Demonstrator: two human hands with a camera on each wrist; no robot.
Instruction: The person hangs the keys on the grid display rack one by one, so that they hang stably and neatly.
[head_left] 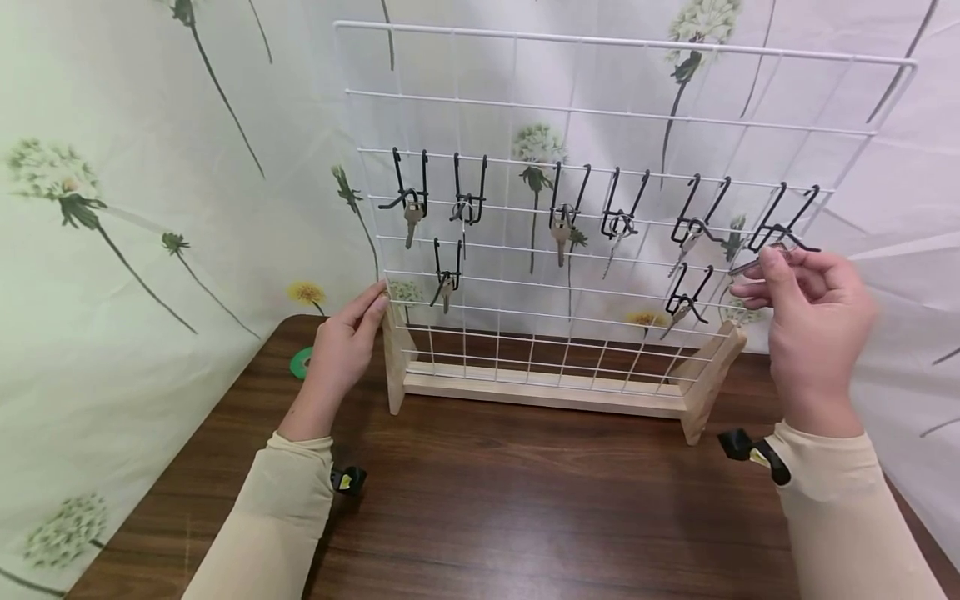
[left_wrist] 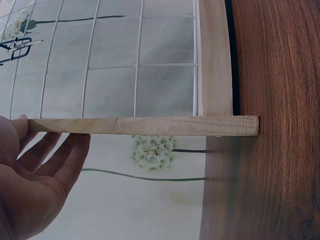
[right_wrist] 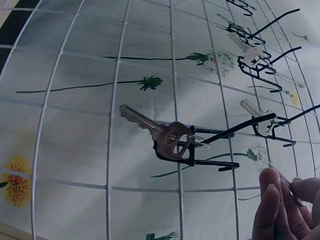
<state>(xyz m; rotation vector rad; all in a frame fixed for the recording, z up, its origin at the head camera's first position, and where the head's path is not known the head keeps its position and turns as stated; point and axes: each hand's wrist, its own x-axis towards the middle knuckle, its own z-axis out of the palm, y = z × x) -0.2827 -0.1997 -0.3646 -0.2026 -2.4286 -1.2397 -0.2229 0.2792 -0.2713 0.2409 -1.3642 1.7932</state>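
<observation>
At the stand's left side, my left hand (head_left: 348, 333) holds the upper part of the wooden upright (left_wrist: 165, 126), thumb and fingers on opposite sides of it. My right hand (head_left: 817, 304) pinches a metal key (head_left: 744, 266) between thumb and fingers, just below the far-right black hook (head_left: 780, 229) of the upper row. Part of that key is hidden by the fingers. The hooks hang on a white wire grid (head_left: 525, 292). Other hooks carry keys, such as the key (head_left: 562, 229) near the middle and the lower-right key (right_wrist: 172, 140), seen close in the right wrist view.
The grid stands in a pale wooden base (head_left: 540, 396) on a dark brown table (head_left: 525, 500). A green ring-shaped roll (head_left: 301, 363) lies behind my left forearm. A white flower-printed cloth (head_left: 150, 250) hangs close behind the grid. Black straps with small devices sit at both wrists.
</observation>
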